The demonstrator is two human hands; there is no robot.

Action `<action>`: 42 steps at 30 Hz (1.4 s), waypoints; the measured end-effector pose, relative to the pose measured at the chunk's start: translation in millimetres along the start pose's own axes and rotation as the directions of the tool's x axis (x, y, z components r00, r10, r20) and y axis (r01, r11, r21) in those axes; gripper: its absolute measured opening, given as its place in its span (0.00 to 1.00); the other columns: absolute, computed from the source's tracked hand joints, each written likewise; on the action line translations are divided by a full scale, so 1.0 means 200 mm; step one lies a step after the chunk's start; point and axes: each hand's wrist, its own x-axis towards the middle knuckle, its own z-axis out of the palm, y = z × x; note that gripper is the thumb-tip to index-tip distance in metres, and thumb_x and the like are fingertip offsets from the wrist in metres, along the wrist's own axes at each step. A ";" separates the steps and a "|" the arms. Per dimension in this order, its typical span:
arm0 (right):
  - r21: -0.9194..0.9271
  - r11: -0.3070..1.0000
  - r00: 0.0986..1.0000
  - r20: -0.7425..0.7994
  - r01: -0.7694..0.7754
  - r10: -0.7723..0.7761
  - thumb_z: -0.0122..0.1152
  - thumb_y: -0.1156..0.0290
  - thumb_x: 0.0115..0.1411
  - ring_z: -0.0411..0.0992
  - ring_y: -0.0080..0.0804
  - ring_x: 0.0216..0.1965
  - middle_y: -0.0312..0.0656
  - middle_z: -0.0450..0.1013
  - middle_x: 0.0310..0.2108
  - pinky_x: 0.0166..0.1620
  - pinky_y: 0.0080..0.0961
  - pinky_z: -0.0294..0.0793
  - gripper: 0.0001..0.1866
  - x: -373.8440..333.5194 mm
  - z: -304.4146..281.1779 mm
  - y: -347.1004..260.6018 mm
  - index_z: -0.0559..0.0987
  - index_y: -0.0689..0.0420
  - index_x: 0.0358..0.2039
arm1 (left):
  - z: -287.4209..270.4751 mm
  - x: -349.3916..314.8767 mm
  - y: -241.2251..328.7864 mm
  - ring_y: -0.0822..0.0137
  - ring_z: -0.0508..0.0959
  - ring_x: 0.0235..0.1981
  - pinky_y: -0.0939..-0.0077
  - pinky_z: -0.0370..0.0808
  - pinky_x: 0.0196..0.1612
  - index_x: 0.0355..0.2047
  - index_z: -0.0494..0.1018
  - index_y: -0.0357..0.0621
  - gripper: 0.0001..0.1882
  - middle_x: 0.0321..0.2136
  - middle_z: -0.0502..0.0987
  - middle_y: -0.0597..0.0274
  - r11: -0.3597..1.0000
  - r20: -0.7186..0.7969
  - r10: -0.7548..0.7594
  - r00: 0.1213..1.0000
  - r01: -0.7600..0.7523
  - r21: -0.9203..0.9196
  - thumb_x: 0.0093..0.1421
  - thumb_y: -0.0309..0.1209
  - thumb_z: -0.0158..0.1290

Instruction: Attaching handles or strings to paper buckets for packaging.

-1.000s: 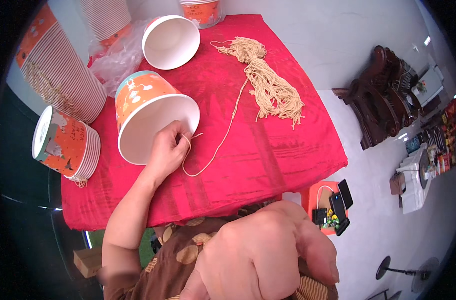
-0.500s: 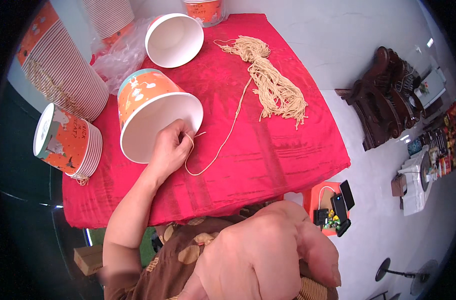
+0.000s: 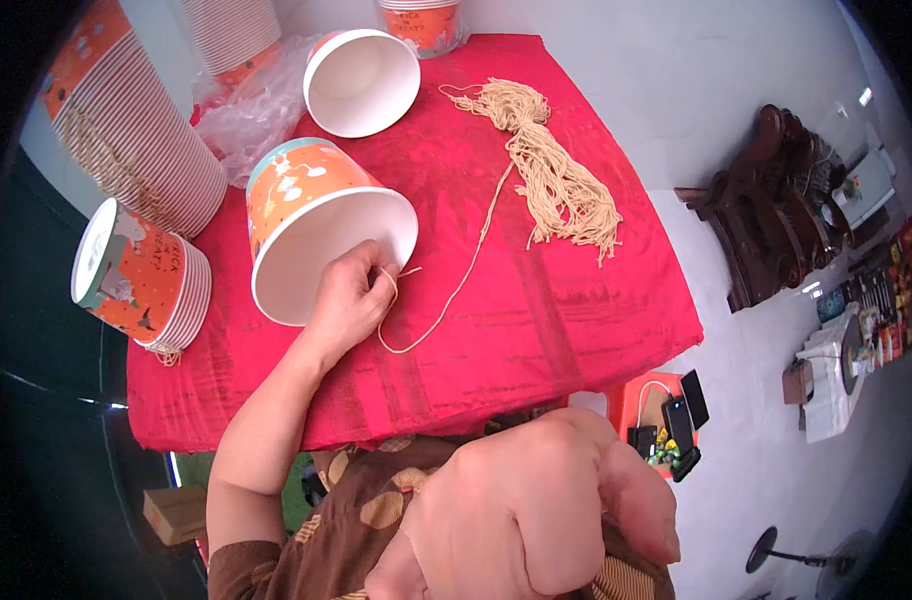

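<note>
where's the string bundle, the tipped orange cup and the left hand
string bundle [image 3: 551, 165], head view, middle of the tan strands
tipped orange cup [image 3: 294, 185], head view, orange outer wall
left hand [image 3: 348, 300], head view, back of hand

The person wears a brown garment [image 3: 376, 500] printed with tan, leaf-like ovals; it covers the torso and ends in a short sleeve [image 3: 238, 572] high on the left arm. Below that sleeve the forearm is bare down to the left hand [image 3: 348, 300]. The right hand [image 3: 526, 510] is bare too, with no rings, watch or gloves visible on either hand.
</note>
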 end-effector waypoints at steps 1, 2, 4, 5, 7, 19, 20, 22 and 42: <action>0.029 0.999 1.000 0.002 -0.023 0.023 0.54 0.49 0.63 0.58 0.34 0.13 0.37 0.58 0.12 0.30 0.37 0.62 0.29 0.00 0.00 0.01 0.62 0.54 0.11 | -0.01 0.00 0.00 0.64 0.72 0.20 0.66 0.69 0.26 0.26 0.71 0.36 0.07 0.18 0.71 0.53 1.000 0.001 -0.013 1.000 0.013 -0.007 0.59 0.27 0.52; 0.024 0.999 0.999 0.006 -0.035 0.035 0.54 0.49 0.63 0.58 0.34 0.13 0.37 0.58 0.12 0.30 0.37 0.62 0.29 0.01 0.06 0.05 0.62 0.54 0.11 | 0.00 0.00 0.00 0.64 0.72 0.20 0.66 0.69 0.26 0.26 0.71 0.36 0.07 0.18 0.71 0.53 1.000 -0.005 -0.005 1.000 0.005 -0.015 0.59 0.27 0.52; -0.074 0.950 0.746 -0.602 0.304 -0.285 0.55 0.48 0.63 0.63 0.33 0.15 0.39 0.65 0.15 0.36 0.40 0.70 0.29 0.03 0.23 0.13 0.65 0.55 0.12 | 0.03 0.02 0.02 0.60 0.75 0.21 0.64 0.71 0.27 0.26 0.71 0.35 0.08 0.19 0.73 0.50 1.000 0.012 -0.001 1.000 0.001 -0.027 0.58 0.27 0.52; -0.049 0.953 0.752 -0.603 0.300 -0.267 0.55 0.48 0.63 0.63 0.33 0.15 0.39 0.65 0.15 0.36 0.40 0.70 0.29 0.01 0.15 0.08 0.65 0.55 0.12 | 0.01 0.01 0.04 0.54 0.77 0.24 0.61 0.72 0.30 0.26 0.72 0.35 0.07 0.21 0.75 0.48 0.996 0.040 -0.080 0.996 0.081 -0.022 0.57 0.27 0.51; -0.030 0.982 0.981 -0.046 -0.189 0.188 0.57 0.48 0.61 0.69 0.34 0.18 0.41 0.70 0.18 0.48 0.50 0.73 0.28 -0.04 -0.05 -0.05 0.67 0.56 0.13 | 0.01 0.00 0.02 0.53 0.77 0.25 0.60 0.72 0.30 0.26 0.72 0.36 0.06 0.22 0.75 0.47 0.999 0.005 -0.043 0.999 0.043 -0.023 0.56 0.27 0.50; -0.216 -0.732 0.359 -0.933 -0.646 -0.041 0.60 0.57 0.59 0.76 0.55 0.25 0.56 0.75 0.20 0.29 0.49 0.74 0.20 -0.11 -0.37 -0.31 0.76 0.65 0.23 | 0.02 -0.01 -0.03 0.41 0.78 0.32 0.50 0.73 0.36 0.28 0.72 0.36 0.07 0.27 0.77 0.42 0.996 -0.006 0.081 0.997 -0.080 0.028 0.55 0.28 0.50; -0.225 -0.735 0.365 -0.930 -0.640 -0.033 0.60 0.57 0.59 0.76 0.55 0.25 0.56 0.75 0.20 0.29 0.49 0.74 0.20 -0.13 -0.40 -0.33 0.76 0.65 0.23 | 0.01 -0.01 -0.02 0.41 0.78 0.32 0.50 0.73 0.36 0.28 0.72 0.36 0.07 0.27 0.77 0.42 0.996 -0.018 0.082 0.997 -0.081 0.029 0.55 0.28 0.50; -0.098 -0.885 0.170 -0.985 -0.456 0.021 0.59 0.56 0.60 0.73 0.51 0.21 0.55 0.70 0.16 0.27 0.43 0.70 0.23 -0.19 -0.45 -0.35 0.75 0.65 0.19 | -0.01 -0.01 0.00 0.41 0.78 0.31 0.50 0.73 0.35 0.27 0.72 0.35 0.07 0.27 0.77 0.42 0.997 -0.010 0.056 0.998 -0.056 0.056 0.55 0.28 0.50; -0.037 0.353 0.024 -0.999 -0.935 -0.040 0.37 0.44 0.70 0.70 0.23 0.18 0.45 0.74 0.26 0.14 0.18 0.70 0.32 -0.42 -0.72 -0.43 0.74 0.64 0.34 | -0.04 0.06 -0.10 0.47 0.78 0.28 0.58 0.73 0.33 0.26 0.74 0.35 0.07 0.24 0.77 0.45 0.996 -0.196 -0.048 0.979 0.033 -0.079 0.55 0.27 0.50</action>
